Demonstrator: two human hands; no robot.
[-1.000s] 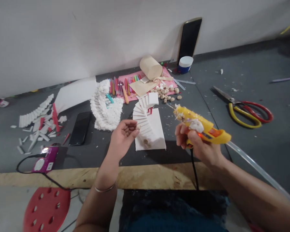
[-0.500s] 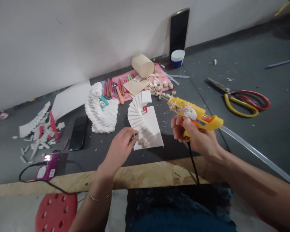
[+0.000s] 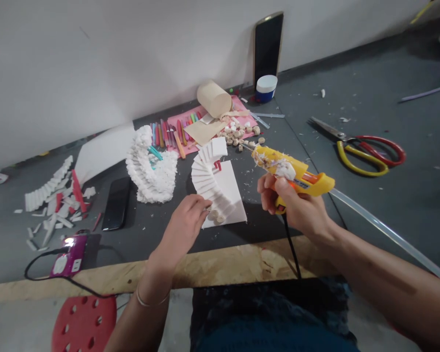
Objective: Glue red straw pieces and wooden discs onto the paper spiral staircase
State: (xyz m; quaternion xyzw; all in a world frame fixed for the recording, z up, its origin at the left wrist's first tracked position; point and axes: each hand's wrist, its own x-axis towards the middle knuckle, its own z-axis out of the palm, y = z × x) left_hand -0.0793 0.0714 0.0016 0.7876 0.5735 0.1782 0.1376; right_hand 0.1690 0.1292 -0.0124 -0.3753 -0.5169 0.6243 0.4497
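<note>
My left hand (image 3: 185, 222) reaches forward from the near edge of the table (image 3: 150, 234), wrist low and knuckles up. Its fingertips (image 3: 204, 204) are drawn together at the bottom steps of the white staircase model (image 3: 214, 188). They sit right beside two small round discs (image 3: 216, 215) at the foot of the model. I cannot tell whether that grip is pinching a disc or only touching the steps.

My right hand (image 3: 297, 208) is raised above the table to the right of the model, forearm coming in from the lower right. Its grip is wrapped tight round the handle of the yellow glue gun (image 3: 295, 172), index finger at the trigger. The nozzle points left and away from me, near the top of the staircase but apart from it. The gun's body is crusted with white scraps. A clear glue stick (image 3: 388, 235) trails from its back and a black cord (image 3: 291, 249) hangs from the handle.

The model stands on a white card base in the middle of the table, its thin steps fanning upward in a curve to a square landing. A shaggy white staircase (image 3: 150, 171) stands to its left, scissors (image 3: 366, 154) lie well to the right.
</note>
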